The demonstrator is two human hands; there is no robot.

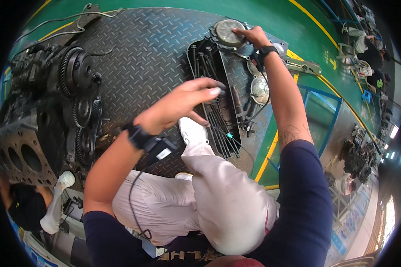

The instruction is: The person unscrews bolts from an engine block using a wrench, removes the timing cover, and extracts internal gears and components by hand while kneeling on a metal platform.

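Note:
My right hand [255, 37] reaches to the far side, to a round grey metal cover [228, 34]. One digit lies over the cover's top and the other fingers curl at its right edge, partly hidden. My left hand [182, 104] hovers, fingers apart and holding nothing, over a long black tray-like oil pan [192, 58]. Long bolts [205, 61] lie at the pan's far end, and several thin dark rods [223, 135] at its near end. Beside the pan, near my right forearm, lies a silvery metal housing [259, 90].
A dark engine block [24, 149] with gears [71, 73] stands at left on the diamond-plate surface [138, 49]. A cable [138, 196] hangs from my left wrist device. A blue frame [329, 129] stands at right. Another person [29, 204] is at lower left; others [372, 58] are at far right.

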